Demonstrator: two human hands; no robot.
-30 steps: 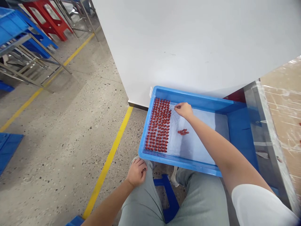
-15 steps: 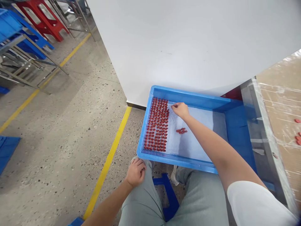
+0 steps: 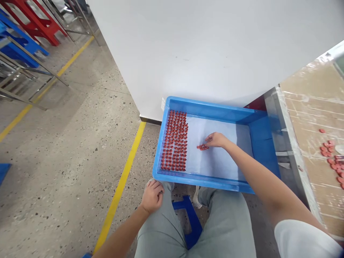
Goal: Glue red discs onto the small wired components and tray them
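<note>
My right hand [image 3: 216,140] reaches into a blue plastic tray [image 3: 209,107], with its fingertips at a small heap of red parts [image 3: 202,147]. The heap lies on a white sheet [image 3: 215,161] lining the tray floor. Whether the fingers hold a part is hidden at this size. Several neat rows of small red parts [image 3: 174,140] fill the tray's left end, just left of those fingertips. My left hand [image 3: 152,196] rests on my left knee, its fingers curled and holding nothing, outside the tray.
To the right, a table edged in grey metal [image 3: 287,143] carries several flat red pieces [image 3: 330,157] on a brown surface. A white wall [image 3: 204,46] stands behind the tray. A blue stool [image 3: 192,222] sits between my legs. Yellow floor tape [image 3: 120,190], red stools and metal racks lie left.
My right hand has moved from beside the top of the red rows down to the small heap. The view has shifted, showing more of the table at right. My left hand stays on my knee.
</note>
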